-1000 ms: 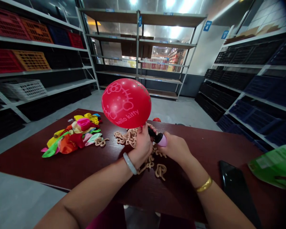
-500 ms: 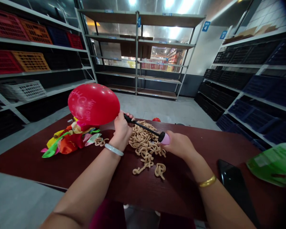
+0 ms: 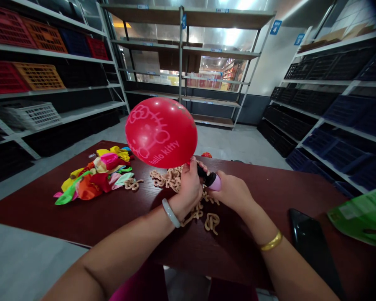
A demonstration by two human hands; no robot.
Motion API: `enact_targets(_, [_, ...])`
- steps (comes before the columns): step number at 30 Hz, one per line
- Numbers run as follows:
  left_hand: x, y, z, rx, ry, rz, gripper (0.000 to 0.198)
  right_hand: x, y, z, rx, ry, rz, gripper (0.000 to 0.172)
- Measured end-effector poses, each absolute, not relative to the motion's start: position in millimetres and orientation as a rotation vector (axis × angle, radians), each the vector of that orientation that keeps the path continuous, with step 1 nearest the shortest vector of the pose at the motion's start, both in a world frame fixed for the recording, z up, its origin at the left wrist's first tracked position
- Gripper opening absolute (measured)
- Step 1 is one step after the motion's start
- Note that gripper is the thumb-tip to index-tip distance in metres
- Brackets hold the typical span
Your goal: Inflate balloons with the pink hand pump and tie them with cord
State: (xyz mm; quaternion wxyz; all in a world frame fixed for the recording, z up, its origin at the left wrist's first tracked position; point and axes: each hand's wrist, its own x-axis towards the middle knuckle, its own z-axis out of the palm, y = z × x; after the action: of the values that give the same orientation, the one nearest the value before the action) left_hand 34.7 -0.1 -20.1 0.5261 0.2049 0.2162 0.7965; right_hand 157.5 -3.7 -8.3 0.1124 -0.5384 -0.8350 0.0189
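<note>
An inflated red balloon (image 3: pixel 161 133) with a pale printed cartoon figure and "hello kitty" lettering stands up from my left hand (image 3: pixel 191 184). That hand is closed round the balloon's neck and the black end of a balloon pump (image 3: pixel 210 179). Closed on the pump's pale purple end is my right hand (image 3: pixel 233 189), now close beside the left. The rod between the pump's two ends is no longer exposed. Under and behind my hands lies a pile of tan, curly, rope-like pieces (image 3: pixel 167 179), partly hidden. A heap of colourful uninflated balloons (image 3: pixel 90 184) lies on the left.
The dark red table (image 3: pixel 238 251) carries a black phone (image 3: pixel 313 246) and a green plastic package (image 3: pixel 362 217) at right. Shelves with crates stand on both sides, and a metal rack (image 3: pixel 181 54) stands behind. A small red object (image 3: pixel 206 155) shows past the table's far edge.
My left hand has moved right toward my right hand, bringing the balloon along. The pump has gone from extended to pushed together. My right hand has stayed almost in place.
</note>
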Motion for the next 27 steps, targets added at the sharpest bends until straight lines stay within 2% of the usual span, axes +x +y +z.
enact_targets(5, [30.4,2.5,-17.6,0.514,0.49,1.895,0.025,154.9,-5.2,-7.0,-1.593,-2.436,0.074,0.037])
enact_targets(11, [-9.0,18.2,-2.9,0.553,0.508,1.967,0.024,160.5,0.9,-4.3,-1.607,-2.452,0.122,0.047])
enact_targets(18, [-66.9,39.6,4.4,0.405,0.546,2.084,0.021,177.6,13.1,-5.8,-1.59,-2.523,0.21,0.035])
enact_targets(27, [-31.3,31.5,-12.8,0.399,0.497,2.02,0.02,181.3,12.4,-7.4,-1.581,-2.567,0.073,0.032])
